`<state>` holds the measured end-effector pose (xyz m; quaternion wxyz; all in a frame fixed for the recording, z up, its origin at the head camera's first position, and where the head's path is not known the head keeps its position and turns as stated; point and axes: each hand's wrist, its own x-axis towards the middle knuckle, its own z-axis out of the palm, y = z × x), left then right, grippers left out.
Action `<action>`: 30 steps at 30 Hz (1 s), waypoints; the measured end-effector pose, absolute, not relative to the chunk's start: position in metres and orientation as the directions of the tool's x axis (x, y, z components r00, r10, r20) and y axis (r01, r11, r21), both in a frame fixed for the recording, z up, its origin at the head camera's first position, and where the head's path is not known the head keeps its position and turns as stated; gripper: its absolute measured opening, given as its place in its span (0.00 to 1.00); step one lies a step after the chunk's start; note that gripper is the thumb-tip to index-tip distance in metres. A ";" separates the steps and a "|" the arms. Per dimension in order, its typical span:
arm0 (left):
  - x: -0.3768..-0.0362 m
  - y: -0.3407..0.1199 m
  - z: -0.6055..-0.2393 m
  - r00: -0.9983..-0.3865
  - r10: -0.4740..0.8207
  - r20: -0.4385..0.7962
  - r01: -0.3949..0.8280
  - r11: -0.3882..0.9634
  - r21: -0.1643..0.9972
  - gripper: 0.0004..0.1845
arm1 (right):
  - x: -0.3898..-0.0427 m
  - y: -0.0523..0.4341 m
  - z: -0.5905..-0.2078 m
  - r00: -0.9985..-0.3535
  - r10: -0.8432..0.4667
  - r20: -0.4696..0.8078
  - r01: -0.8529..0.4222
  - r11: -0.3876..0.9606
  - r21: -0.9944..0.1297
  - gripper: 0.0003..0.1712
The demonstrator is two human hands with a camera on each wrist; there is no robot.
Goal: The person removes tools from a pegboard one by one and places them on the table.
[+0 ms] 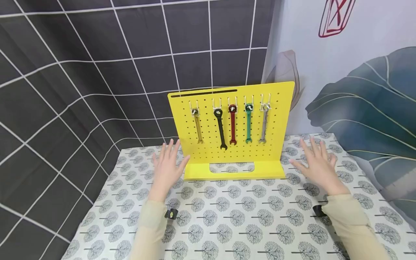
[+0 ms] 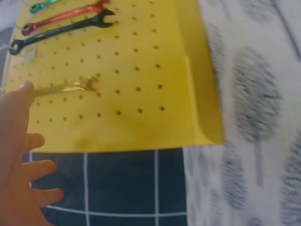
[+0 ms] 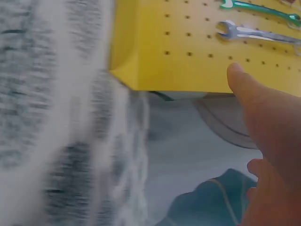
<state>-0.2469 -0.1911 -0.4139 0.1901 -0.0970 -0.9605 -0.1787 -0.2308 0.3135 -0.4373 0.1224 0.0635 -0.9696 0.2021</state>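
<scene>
A yellow pegboard (image 1: 208,151) stands upright on the table, with several combination wrenches hanging from its white hooks. From left to right they are a gold wrench (image 1: 198,126), a black wrench (image 1: 221,128), a red wrench (image 1: 232,124), a green wrench (image 1: 248,124) and a silver wrench (image 1: 264,124). Beside the board's lower left edge is my left hand (image 1: 167,166), fingers spread and holding nothing. My right hand (image 1: 320,168) is off the board's right edge, likewise spread with nothing in it. In the left wrist view, the thumb overlaps the gold wrench's far end.
The table (image 1: 227,216) wears a white cloth printed with grey trees. Behind it hangs a dark curtain (image 1: 146,76) with white grid lines; a pale curtain (image 1: 312,72) with large blue-green leaves hangs at the right. Both wrists carry small black devices (image 1: 171,213).
</scene>
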 end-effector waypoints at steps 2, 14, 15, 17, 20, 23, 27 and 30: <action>-0.250 -0.188 -0.408 -0.906 0.128 0.404 0.274 0.904 0.329 0.43 | -0.233 0.314 -0.426 -0.957 -0.077 0.280 -0.182 0.910 -0.373 0.53; -0.259 -0.174 -0.352 -0.829 0.203 0.522 0.438 0.816 0.378 0.37 | -0.240 0.316 -0.340 -0.887 -0.099 0.452 -0.311 0.850 -0.425 0.49; -0.259 -0.173 -0.347 -0.823 0.208 0.528 0.448 0.809 0.381 0.37 | -0.240 0.316 -0.333 -0.880 -0.097 0.464 -0.324 0.838 -0.440 0.49; -0.257 -0.172 -0.339 -0.827 0.206 0.523 0.451 0.799 0.398 0.37 | -0.239 0.314 -0.320 -0.873 -0.087 0.479 -0.338 0.817 -0.467 0.48; -0.258 -0.170 -0.333 -0.837 0.194 0.512 0.445 0.785 0.430 0.37 | -0.238 0.310 -0.305 -0.868 -0.058 0.493 -0.338 0.796 -0.502 0.45; -0.262 -0.168 -0.332 -0.848 0.175 0.500 0.447 0.743 0.498 0.35 | -0.240 0.306 -0.294 -0.864 -0.031 0.503 -0.339 0.774 -0.534 0.43; -0.274 -0.165 -0.333 -0.867 0.144 0.477 0.454 0.624 0.636 0.33 | -0.250 0.299 -0.281 -0.859 0.003 0.511 -0.342 0.740 -0.579 0.39; -0.280 -0.162 -0.334 -0.893 0.108 0.437 0.426 0.518 0.742 0.32 | -0.259 0.294 -0.272 -0.862 0.029 0.505 -0.336 0.714 -0.615 0.37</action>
